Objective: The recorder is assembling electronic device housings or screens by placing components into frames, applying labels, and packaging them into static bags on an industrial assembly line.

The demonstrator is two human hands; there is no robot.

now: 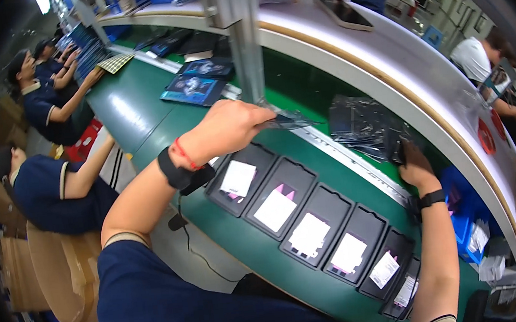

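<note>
My left hand [226,128] is stretched forward over the far side of the row, fingers closed on a thin dark piece in clear plastic [294,120]. At the right, my right hand [417,166] reaches to the edge of a pile of black items in shiny plastic bags [358,122]. Its fingers curl round something dark there, which I cannot make out. Between my arms, several shallow black trays [297,170] lie side by side on the green bench. White printed sheets [310,234] rest in them, with bits of pink showing at the edges.
A metal post [246,61] rises beyond my left hand. Along the bench runs a metal rail [349,161], with a raised white shelf [397,46] behind it. Dark blue printed packs [194,91] lie far left. Blue bins [463,227] stand at right. Co-workers [54,107] sit along the left.
</note>
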